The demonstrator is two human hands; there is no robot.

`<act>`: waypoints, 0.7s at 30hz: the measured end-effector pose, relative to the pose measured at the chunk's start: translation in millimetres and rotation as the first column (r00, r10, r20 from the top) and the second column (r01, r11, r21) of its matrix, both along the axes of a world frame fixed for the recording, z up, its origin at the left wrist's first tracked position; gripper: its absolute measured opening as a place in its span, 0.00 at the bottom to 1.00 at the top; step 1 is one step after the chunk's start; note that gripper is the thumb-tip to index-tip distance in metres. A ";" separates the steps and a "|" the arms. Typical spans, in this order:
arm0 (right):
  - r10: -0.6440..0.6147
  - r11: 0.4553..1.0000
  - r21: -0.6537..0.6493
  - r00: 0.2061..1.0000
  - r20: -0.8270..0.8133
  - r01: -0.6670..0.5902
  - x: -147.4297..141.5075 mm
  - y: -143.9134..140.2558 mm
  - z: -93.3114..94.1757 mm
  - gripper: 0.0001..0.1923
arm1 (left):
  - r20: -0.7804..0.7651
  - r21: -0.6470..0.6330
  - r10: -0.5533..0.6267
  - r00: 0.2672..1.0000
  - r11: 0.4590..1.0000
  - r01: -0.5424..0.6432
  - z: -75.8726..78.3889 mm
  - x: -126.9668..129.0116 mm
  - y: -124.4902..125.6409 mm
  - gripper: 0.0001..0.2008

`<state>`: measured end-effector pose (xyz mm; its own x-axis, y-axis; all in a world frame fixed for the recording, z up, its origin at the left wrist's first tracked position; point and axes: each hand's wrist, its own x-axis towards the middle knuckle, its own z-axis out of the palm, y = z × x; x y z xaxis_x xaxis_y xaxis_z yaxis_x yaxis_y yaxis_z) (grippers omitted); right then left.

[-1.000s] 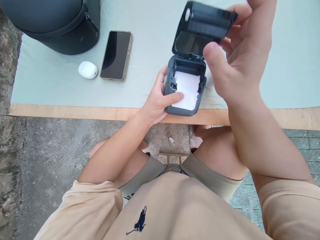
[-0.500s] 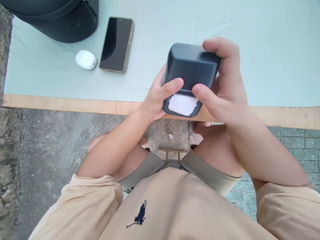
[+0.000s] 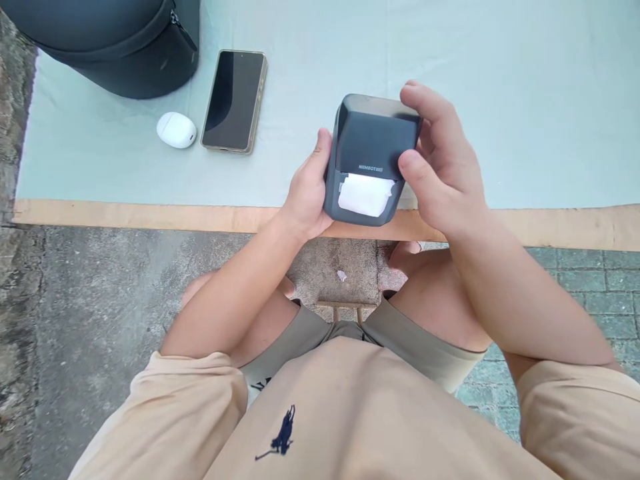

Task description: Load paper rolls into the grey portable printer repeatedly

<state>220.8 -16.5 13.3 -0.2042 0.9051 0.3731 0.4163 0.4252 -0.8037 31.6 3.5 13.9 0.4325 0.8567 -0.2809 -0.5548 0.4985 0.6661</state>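
Note:
A small dark grey label printer (image 3: 373, 143) sits near the front edge of the table, its lid down and a white strip of paper (image 3: 365, 195) sticking out of the front slot. My left hand (image 3: 305, 193) grips the printer's left side. My right hand (image 3: 443, 170) wraps the right side, thumb on the lid near the printed brand name, fingers over the top back edge.
A pale green cloth (image 3: 500, 100) covers the table, whose wooden edge (image 3: 150, 215) runs along the front. A phone (image 3: 234, 100) lies face up at the left, a white earbud case (image 3: 176, 129) beside it, a dark zipped bag (image 3: 115, 40) at the far left corner.
The printer's lid stood open with my right hand holding it; it has swung down and is now closed over the paper. Both hands have settled on the printer's sides.

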 end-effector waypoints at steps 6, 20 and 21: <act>0.109 0.993 0.042 0.991 0.075 -0.112 6.1 -0.5 5.0 0.33 | -0.014 -0.054 0.023 1.000 0.998 -0.023 2.5 -2.3 1.5 0.31; -0.303 0.860 0.381 0.940 -0.154 0.339 -12.4 12.5 31.4 0.17 | -0.064 0.182 -0.049 0.997 0.981 0.060 -9.5 -1.9 -0.5 0.13; -0.297 0.853 0.390 0.937 -0.184 0.347 -14.4 13.9 35.4 0.16 | -0.082 0.182 -0.041 0.996 0.982 0.055 -10.9 -2.1 -0.5 0.11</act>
<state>206.4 -2.6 48.7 0.1383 0.6722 0.7273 0.5045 0.5841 -0.6358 29.5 3.0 3.0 0.4573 0.8757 -0.1548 -0.4763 0.3882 0.7890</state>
